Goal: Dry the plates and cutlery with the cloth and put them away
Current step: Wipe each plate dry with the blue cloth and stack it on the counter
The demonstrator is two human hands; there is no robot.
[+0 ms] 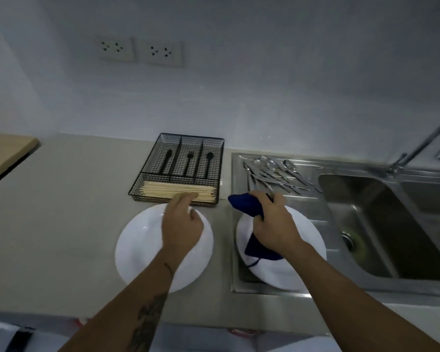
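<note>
Left hand [182,224]: over the white plate [140,250] on the counter [61,212], fingers curled at the plate's far rim; whether the grip pinches it, cannot tell.
Right hand [274,222]: grip pinching the blue cloth [247,204] above the second plate [297,270] on the sink drainboard [323,212].
Cutlery [274,174]: heaped at the drainboard's far end.
Wire tray [181,168]: by the counter's back edge.

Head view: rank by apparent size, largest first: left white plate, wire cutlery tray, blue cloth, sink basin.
1. sink basin
2. left white plate and wire cutlery tray: look alike, and the plate is nearer, so unranked
3. blue cloth, partly hidden by the right hand
</note>
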